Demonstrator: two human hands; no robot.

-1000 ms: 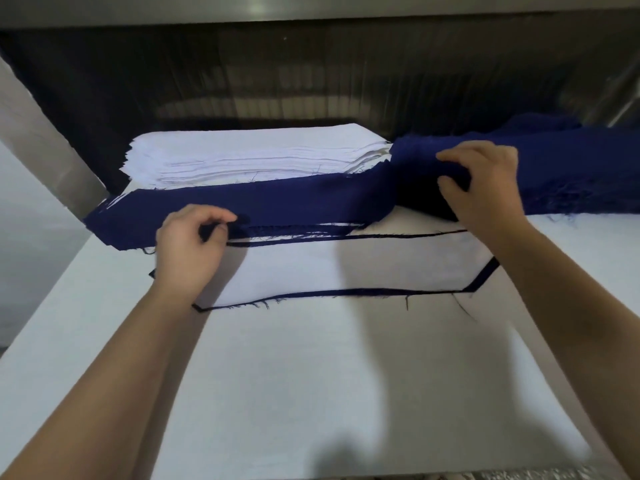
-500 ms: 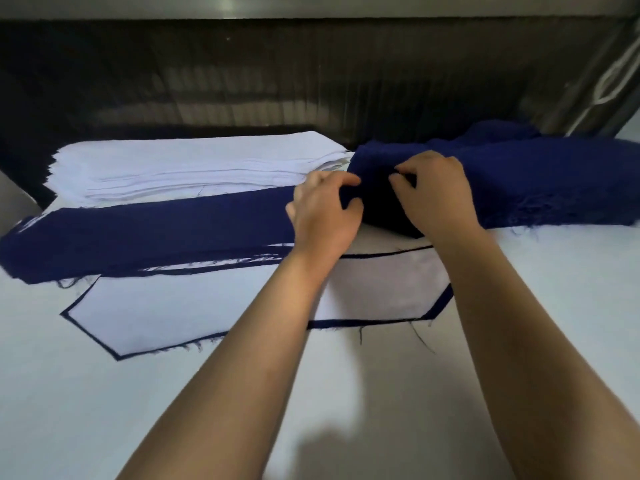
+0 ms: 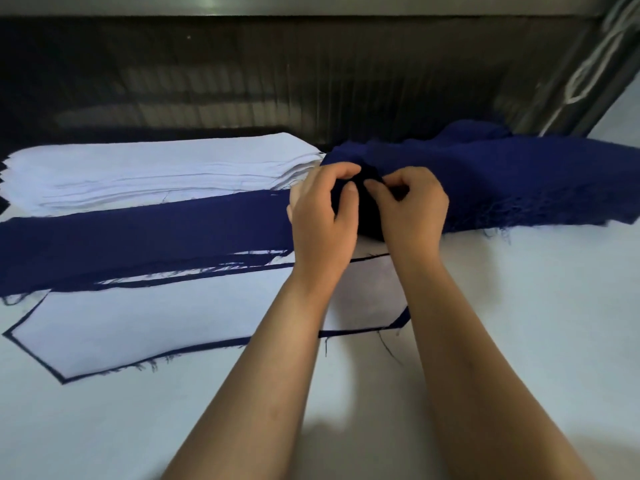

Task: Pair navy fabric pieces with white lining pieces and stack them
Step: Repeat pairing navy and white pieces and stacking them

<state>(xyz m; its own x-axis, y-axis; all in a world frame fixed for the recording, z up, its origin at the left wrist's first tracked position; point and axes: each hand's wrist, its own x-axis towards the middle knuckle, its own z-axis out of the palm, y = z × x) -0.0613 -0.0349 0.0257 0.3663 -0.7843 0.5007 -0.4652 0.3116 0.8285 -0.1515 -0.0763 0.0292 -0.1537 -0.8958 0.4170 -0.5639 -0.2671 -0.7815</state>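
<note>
Where the two hands met, the left hand point(image 3: 322, 216) and the right hand point(image 3: 412, 213) were both curled on the end of the navy fabric pile point(image 3: 519, 181). Each hand pinched the dark cloth narrowly between thumb and bent fingers, and the fingertips were nearly touching. The fold caught between them sat in deep shadow, so the number of layers in the grip could not be made out.

Rightward from the grip the pile ran along the white table point(image 3: 519, 323) with frayed threads on its near edge, and its far end was cut off by the frame. Just left of the grip, touching the left hand's knuckles, lay the stack of white lining pieces point(image 3: 156, 171), its left end also cut off.

Nearer than that stack, a long navy strip point(image 3: 138, 244) stretched away leftward from under the left hand. Below the grip, toward the person, a white lining piece on a navy piece point(image 3: 173, 323) lay flat, only a thin navy border showing around it. Both forearms crossed over its right part and hid it.

Beyond the grip stood a dark ribbed panel point(image 3: 311, 81), dim and blurred. A pale cord point(image 3: 588, 64) hung up to the right, hard to read.
</note>
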